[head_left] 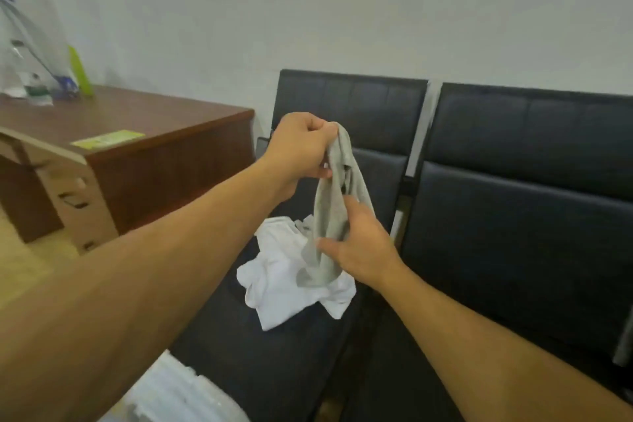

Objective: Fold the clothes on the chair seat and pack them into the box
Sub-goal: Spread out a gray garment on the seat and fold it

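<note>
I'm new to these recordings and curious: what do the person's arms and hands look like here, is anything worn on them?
Both arms are bare up to the frame edge: no sleeves show. The left hand and right hand wear no gloves, and no rings, watch, wristbands or markings can be seen.

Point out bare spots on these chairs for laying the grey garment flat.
The right chair's seat shows bare from the metal divider outward. On the left seat, the front is bare below the white clothes, which crowd its middle. Both hands, left and right, grip the grey garment above them.
</note>
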A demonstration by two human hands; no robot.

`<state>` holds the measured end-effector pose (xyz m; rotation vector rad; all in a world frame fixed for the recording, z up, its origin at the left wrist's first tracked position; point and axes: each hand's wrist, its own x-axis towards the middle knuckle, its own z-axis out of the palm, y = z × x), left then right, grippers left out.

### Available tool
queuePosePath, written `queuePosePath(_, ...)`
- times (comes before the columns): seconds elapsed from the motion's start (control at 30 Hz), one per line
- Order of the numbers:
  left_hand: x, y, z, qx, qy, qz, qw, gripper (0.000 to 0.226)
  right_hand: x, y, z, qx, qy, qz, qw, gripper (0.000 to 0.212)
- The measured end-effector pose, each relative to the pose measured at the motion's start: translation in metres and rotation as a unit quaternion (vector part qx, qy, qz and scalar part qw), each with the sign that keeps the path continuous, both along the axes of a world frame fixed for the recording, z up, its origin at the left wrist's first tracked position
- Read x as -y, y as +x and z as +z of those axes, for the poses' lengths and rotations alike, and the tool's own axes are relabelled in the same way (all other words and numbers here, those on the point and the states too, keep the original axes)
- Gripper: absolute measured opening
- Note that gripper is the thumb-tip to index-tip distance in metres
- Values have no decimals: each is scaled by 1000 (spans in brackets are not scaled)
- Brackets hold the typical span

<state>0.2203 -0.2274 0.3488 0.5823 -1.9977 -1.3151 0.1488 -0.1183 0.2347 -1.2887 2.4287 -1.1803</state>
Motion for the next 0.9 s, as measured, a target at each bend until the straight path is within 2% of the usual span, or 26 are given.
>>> queuePosePath(0.13,-65,21,46,-33,26,-50,998,17,-62,24,63,16,-51,-61,997,10)
queuePosePath(0.2,-108,30,56,-13,4,-108,994,13,-104,34,94,60,-108,-94,988,11)
queuePosePath(0.27,-149,40,51,27,-49,-147,988,18,-142,34,115,96,-155,-138,974,16)
queuePosePath(0.43,-231,77,3,66,-154,-252,953,71,-236,38,143,173,-189,-222,941,16)
queuePosePath(0.47,-241,80,-9,77,-184,-253,947,74,-250,39,145,177,-186,-233,938,16)
queuePosePath(0.5,-253,82,-19,85,-205,-239,945,68,-267,41,148,174,-182,-244,937,14)
queuePosePath(0.57,-265,78,-28,89,-235,-179,951,35,-289,42,152,167,-170,-263,935,13)
queuePosePath(0.6,-270,76,-26,87,-239,-156,954,20,-299,43,153,156,-153,-270,938,18)
queuePosePath(0.63,-272,74,-21,81,-231,-147,958,15,-308,45,154,143,-129,-276,942,24)
queuePosePath(0.73,-280,62,6,65,-215,-144,964,25,-327,38,154,86,-64,-279,954,37)
queuePosePath(0.83,-284,34,31,63,-221,-133,964,24,-332,30,150,-41,92,-285,953,76)
queuePosePath(0.9,-289,11,43,77,-216,-136,964,23,-332,27,152,-90,143,-296,940,94)
